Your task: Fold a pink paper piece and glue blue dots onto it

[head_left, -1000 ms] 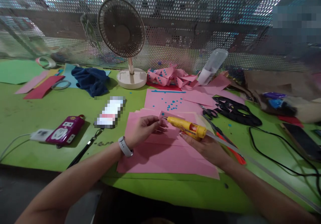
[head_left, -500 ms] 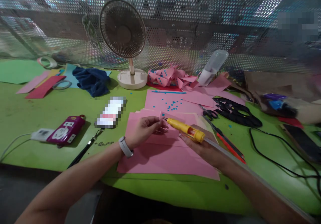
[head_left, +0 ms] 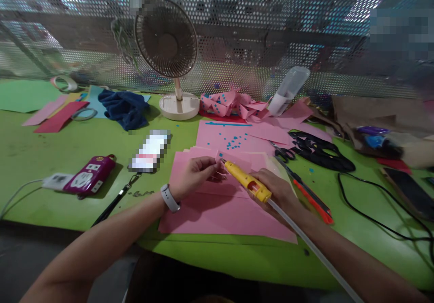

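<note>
My right hand (head_left: 276, 190) is closed around a yellow glue gun (head_left: 249, 181), with a long translucent glue stick (head_left: 305, 239) running out of its back end. The gun's metal tip points up and left, close to a small blue paper square (head_left: 220, 155) on a small pink paper piece (head_left: 237, 160). My left hand (head_left: 203, 169) has its fingers curled and pinched at the left edge of that piece; the exact grip is partly hidden. Under both hands lies a stack of pink paper sheets (head_left: 217, 217).
Behind the stack, several blue paper bits lie on a pink sheet (head_left: 213, 133). Beyond are folded pink paper shapes (head_left: 220, 104) and a fan (head_left: 179, 108). A red cutter (head_left: 312, 199) and scissors (head_left: 286, 153) lie right. A phone (head_left: 151, 151) and purple power strip (head_left: 90, 176) lie left.
The glue gun's back end and glue stick have swung down toward me, while its tip stays near the blue square. My right hand has turned and risen slightly. My left hand stays still.
</note>
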Demonstrator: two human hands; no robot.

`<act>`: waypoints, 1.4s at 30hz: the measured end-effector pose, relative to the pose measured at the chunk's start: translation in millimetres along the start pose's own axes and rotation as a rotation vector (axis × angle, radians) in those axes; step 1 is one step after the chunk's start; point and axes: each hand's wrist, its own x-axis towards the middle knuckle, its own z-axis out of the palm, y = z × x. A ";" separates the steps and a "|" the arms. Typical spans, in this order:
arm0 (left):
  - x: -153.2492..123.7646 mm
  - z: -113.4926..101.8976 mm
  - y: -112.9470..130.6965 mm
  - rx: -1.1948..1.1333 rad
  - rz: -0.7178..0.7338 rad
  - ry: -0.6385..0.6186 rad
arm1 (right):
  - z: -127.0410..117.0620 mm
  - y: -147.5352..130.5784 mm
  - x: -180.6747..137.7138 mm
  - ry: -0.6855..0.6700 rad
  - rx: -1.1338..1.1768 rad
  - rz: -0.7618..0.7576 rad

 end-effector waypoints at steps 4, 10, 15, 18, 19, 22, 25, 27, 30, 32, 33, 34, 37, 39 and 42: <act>-0.4 -0.3 -0.9 -0.003 0.005 -0.008 | -1.9 -2.7 0.1 -0.007 -0.024 -0.011; -0.6 -0.7 -1.6 0.011 0.007 -0.005 | -9.1 -13.3 6.7 -0.005 -0.052 -0.056; -0.9 -0.5 -1.4 0.012 0.001 -0.003 | -13.0 -18.1 9.5 -0.017 -0.081 -0.080; -0.7 -0.5 -1.6 0.011 0.005 -0.004 | -13.1 -16.9 8.8 -0.011 -0.089 -0.076; -0.6 -0.6 -1.8 0.014 0.006 -0.007 | -13.0 -16.2 8.6 -0.010 -0.093 -0.078; -0.3 -1.1 -2.6 0.018 0.003 -0.013 | -12.7 -15.1 8.2 -0.011 -0.106 -0.090; -0.2 -1.2 -2.8 0.028 -0.005 -0.014 | -12.2 -15.1 7.5 -0.021 -0.107 -0.095; -0.3 -1.0 -2.6 0.036 -0.003 -0.010 | -11.9 -15.0 6.4 -0.034 -0.105 -0.097; -0.5 -0.8 -2.0 0.039 0.012 -0.002 | -11.7 -14.3 4.6 -0.041 -0.130 -0.105; -0.8 -0.9 -1.6 0.041 0.017 0.000 | -11.7 -13.9 3.9 -0.046 -0.163 -0.111; -1.0 -1.0 -1.4 0.043 0.017 0.001 | -11.6 -13.7 3.6 -0.051 -0.179 -0.114; -1.1 -1.2 -1.2 0.046 0.016 0.001 | -11.3 -13.6 3.4 -0.055 -0.194 -0.118; -1.5 -1.5 -0.9 0.050 0.009 0.001 | -9.5 -13.4 3.0 -0.048 -0.240 -0.142; -1.5 -1.4 -0.9 0.048 -0.001 0.004 | -8.2 -13.3 2.9 -0.032 -0.268 -0.159; -1.4 -1.1 -0.8 0.049 -0.008 0.013 | -7.5 -12.9 3.5 -0.038 -0.291 -0.177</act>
